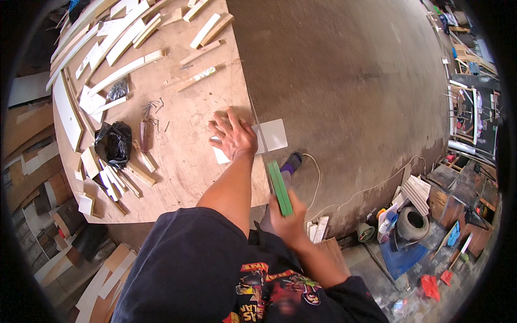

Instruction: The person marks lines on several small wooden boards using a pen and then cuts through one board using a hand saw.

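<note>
My left hand [235, 134] lies flat with spread fingers, pressing a white board [273, 135] onto the wooden table [183, 156]. Part of the board is hidden under that hand, and its right end sticks out past the table's edge. In my right hand [289, 219], the fingers are wrapped round the green handle of a handsaw [279, 188]. Its thin blade runs away from me across the board, close beside the table's edge and just right of my left hand. The handle and right hand look slightly blurred.
Wood strips [126, 72], a black plastic bag [113, 144], loose nails [158, 103] and a hammer-like tool [144, 134] lie on the table. A pale cord [371, 192] crosses the floor. At the right are a tyre [412, 223] and scrap boards [416, 192].
</note>
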`<state>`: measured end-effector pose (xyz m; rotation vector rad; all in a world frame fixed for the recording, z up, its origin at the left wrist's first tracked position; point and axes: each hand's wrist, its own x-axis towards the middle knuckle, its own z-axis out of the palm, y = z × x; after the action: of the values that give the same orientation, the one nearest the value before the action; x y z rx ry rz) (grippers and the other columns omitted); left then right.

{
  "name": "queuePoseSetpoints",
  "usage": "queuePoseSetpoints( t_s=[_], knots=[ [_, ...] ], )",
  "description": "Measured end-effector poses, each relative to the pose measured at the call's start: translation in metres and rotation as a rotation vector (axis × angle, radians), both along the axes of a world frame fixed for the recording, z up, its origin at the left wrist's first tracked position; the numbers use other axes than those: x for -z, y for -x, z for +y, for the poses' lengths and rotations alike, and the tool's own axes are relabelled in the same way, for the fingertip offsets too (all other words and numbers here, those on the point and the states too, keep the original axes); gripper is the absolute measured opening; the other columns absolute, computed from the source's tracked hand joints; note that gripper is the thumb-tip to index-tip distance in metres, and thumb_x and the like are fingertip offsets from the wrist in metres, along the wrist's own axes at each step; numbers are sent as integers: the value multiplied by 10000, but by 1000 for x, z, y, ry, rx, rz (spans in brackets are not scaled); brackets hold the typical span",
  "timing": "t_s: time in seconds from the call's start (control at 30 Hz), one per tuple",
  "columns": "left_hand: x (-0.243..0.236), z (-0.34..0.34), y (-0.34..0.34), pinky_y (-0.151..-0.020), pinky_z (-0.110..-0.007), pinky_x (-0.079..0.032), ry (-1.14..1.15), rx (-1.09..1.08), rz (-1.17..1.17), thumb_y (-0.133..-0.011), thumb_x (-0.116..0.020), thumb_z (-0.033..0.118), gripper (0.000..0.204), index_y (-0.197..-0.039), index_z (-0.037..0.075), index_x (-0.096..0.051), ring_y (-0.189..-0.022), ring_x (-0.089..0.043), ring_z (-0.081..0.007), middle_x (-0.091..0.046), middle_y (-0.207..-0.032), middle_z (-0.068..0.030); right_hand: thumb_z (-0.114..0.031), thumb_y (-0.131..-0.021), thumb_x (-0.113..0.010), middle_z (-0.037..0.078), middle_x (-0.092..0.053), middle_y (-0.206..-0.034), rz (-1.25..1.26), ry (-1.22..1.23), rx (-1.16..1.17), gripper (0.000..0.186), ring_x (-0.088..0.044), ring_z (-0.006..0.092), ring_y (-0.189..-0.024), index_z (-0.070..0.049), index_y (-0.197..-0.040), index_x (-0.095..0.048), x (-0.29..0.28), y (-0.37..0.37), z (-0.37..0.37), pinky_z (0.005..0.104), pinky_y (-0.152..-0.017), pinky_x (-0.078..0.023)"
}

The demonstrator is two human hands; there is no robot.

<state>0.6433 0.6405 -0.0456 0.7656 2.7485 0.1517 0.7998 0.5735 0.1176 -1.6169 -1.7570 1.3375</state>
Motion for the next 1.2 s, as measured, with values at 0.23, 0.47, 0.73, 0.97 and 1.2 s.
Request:
queuePoseSetpoints(
  t_s=[0.23, 0.47, 0.73, 0.97, 1.2],
  knots=[
    [2, 2, 1, -1131, -696, -164, 34, -2, -10, -979, -536, 334, 635, -1569, 256, -317, -1519, -146, -443, -191, -1659, -190, -77, -886, -703, 230, -595, -685, 22, -35, -32, 160, -624, 450, -640, -19, -848, -558, -12, -11, -17, 479, -550, -465],
    [-1, 4, 3, -1138, -691, -159, 68, -15, -40, -981, -541, 359, 649, -1577, 267, -302, -1529, -121, -425, -149, -1676, -171, -66, -879, -707, 217, -563, -651, 27, -84, -30, 204, -615, 438, -602, -29, -806, -520, 9, 7, 1, 478, -530, -450],
    [-10, 3, 2, -1138, -695, -165, 69, 5, -51, -1021, -445, 361, 585, -1576, 239, -304, -1526, -108, -445, -139, -1667, -173, -46, -874, -693, 164, -597, -664, -30, 17, 9, 84, -655, 315, -575, 4, -891, -628, 16, 10, 6, 374, -551, -484],
    [-7, 2, 0, -1126, -701, -190, 70, 12, -7, -1015, -452, 366, 577, -1566, 262, -317, -1525, -111, -443, -177, -1658, -180, -30, -870, -684, 191, -553, -622, 21, -55, 10, 186, -652, 352, -569, -23, -766, -529, 13, 12, 4, 422, -517, -455],
    [-6, 7, 2, -1116, -695, -203, 56, 21, 10, -1008, -467, 374, 554, -1538, 257, -359, -1506, -147, -431, -183, -1653, -177, -111, -850, -725, 231, -609, -744, 62, -77, -22, 195, -631, 465, -694, -30, -868, -548, 3, -7, -17, 507, -609, -507]
  ],
)
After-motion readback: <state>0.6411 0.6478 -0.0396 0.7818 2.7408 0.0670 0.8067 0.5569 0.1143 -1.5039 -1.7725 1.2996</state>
